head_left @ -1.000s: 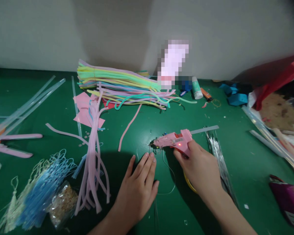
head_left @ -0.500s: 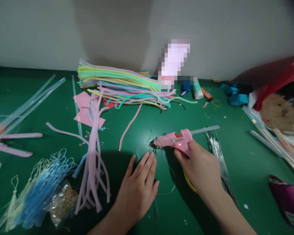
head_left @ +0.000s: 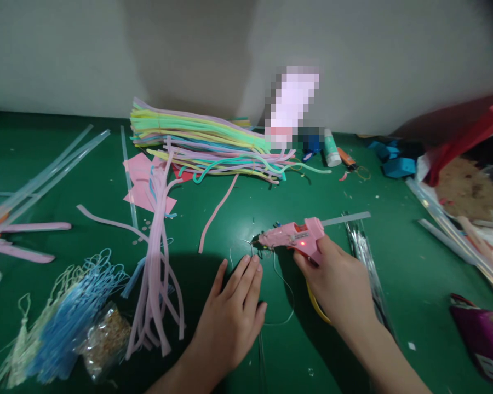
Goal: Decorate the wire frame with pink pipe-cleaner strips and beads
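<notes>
My right hand is closed round the handle of a pink glue gun whose red light glows. A clear glue stick pokes out of its back. The nozzle points left, just above the fingertips of my left hand. That hand lies flat on the green table, fingers stretched out, pressing down a thin wire that loops between both hands.
A stack of pastel foam strips lies at the back, loose pink strips at the left. Blue tassels and a bead bag sit front left. Silver wires, a magenta tool and bags lie right.
</notes>
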`<act>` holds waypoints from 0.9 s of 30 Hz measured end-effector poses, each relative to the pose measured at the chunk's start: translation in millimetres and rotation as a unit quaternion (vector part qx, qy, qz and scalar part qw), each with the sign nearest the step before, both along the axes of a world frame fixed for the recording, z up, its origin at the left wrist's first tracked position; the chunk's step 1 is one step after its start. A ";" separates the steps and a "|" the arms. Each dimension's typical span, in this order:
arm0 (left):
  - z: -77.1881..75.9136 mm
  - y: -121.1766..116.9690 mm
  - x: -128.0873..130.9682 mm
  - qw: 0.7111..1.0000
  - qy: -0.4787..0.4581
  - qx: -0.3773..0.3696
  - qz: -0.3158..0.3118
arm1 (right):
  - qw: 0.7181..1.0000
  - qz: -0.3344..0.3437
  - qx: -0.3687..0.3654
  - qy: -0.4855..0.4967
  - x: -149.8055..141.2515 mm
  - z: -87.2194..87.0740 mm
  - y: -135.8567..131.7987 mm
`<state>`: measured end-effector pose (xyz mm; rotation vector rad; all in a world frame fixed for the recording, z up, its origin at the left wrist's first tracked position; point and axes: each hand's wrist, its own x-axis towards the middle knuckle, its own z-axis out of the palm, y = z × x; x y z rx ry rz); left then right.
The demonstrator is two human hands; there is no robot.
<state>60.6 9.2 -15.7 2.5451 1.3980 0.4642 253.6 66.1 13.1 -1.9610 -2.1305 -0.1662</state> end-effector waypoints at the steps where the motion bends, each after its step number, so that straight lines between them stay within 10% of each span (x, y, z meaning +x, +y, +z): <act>1: -0.3 -0.1 0.1 1.000 -0.002 -0.001 0.002 | 1.000 -0.003 -0.001 0.000 0.5 0.1 -0.5; 27: -0.2 0.4 0.2 1.000 -0.012 0.004 0.005 | 1.000 0.004 -0.003 -0.003 -0.1 -0.6 -0.5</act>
